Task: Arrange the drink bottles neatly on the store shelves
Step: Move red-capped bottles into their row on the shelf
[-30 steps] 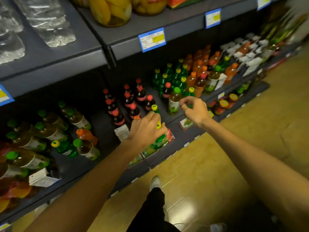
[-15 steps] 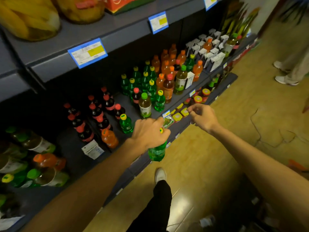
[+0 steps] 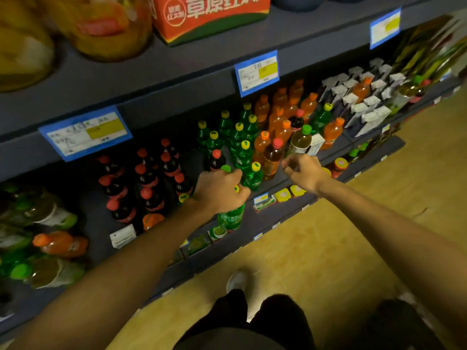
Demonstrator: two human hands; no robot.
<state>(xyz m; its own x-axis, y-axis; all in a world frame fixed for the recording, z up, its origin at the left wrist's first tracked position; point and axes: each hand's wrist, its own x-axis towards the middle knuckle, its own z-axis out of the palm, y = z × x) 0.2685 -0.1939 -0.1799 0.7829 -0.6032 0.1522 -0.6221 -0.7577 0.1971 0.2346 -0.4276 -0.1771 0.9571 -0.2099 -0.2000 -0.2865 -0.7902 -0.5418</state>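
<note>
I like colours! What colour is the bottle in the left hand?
The bottle is green; head view.

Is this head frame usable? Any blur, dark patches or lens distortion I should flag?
Head view: dim overall, nearly black behind the cola bottles; jars at upper left smeared by blur; price tag print unreadable; shelf edge slightly bowed by the wide lens; left hand and green bottle fairly sharp.

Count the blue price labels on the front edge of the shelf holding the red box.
3: the left label, the middle label and the right label. More may lie outside the view.
</note>
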